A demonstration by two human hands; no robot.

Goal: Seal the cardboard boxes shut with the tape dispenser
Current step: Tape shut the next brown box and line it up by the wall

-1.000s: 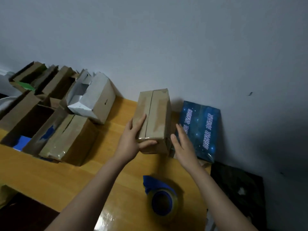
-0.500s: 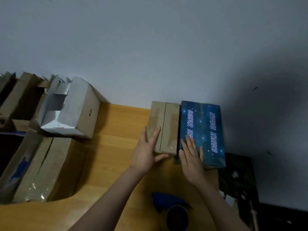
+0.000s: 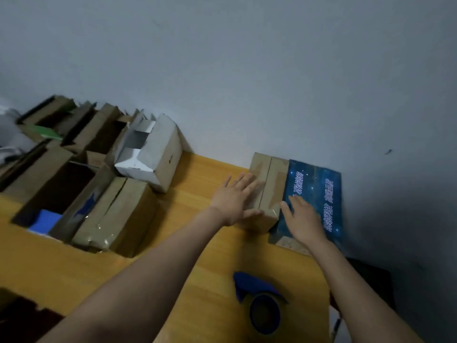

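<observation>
Two hands in view, both flat, neither grasping anything.

Left hand: fingers straight and slightly spread, lying on the left half of the top of the small brown cardboard box; thumb against the near end face of that box. Some motion blur at the fingertips.

Right hand: fingers straight and together, palm down on the top of the dark blue starry box, just beside the brown box's right edge. Whether it touches the brown box, I cannot tell.

Brown box: flaps closed, seam running away from the person, glossy clear tape visible along it and over the near edge. It stands at the far edge of the wooden table, its far end against the grey wall, its right side touching the blue box.

Tape dispenser: blue, holding a roll, lying on the table near the person, between the two forearms, well apart from both hands.

Left end of table: a cluster of cardboard boxes. Nearest, a closed box with wrinkled clear tape. Behind it, a white-lined box tilted with its flaps open. Further left, an open box with a blue item inside. More open boxes behind, too blurred to detail.
</observation>
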